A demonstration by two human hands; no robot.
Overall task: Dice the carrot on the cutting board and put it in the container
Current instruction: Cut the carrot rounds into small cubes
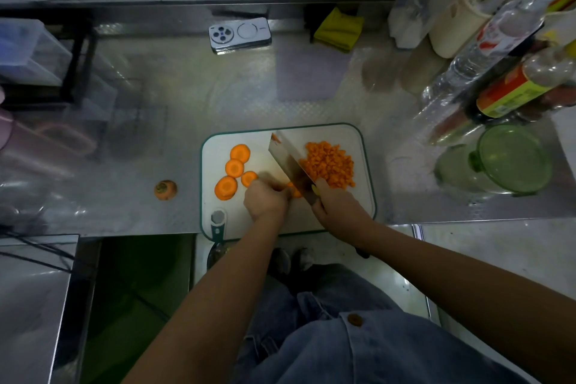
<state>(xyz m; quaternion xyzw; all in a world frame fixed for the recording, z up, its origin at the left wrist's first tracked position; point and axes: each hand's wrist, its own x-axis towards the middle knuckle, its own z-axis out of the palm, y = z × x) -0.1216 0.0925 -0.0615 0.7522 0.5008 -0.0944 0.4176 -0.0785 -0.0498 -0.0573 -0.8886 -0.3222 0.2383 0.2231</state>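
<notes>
A white cutting board [361, 146] with a green rim lies on the steel counter. Several round carrot slices [234, 168] sit on its left half. A heap of diced carrot [328, 164] lies on its right half. My right hand [338, 206] grips the handle of a cleaver [288, 159], whose blade stands between the slices and the heap. My left hand [265, 201] holds a carrot piece [294, 192] down against the blade with curled fingers. A green glass container [511, 159] stands to the right of the board.
A carrot top [165, 189] lies on the counter left of the board. A phone [239, 35] and a yellow cloth [339, 29] are at the back. Bottles [498, 40] crowd the right. A peeler [217, 224] rests at the board's front left corner.
</notes>
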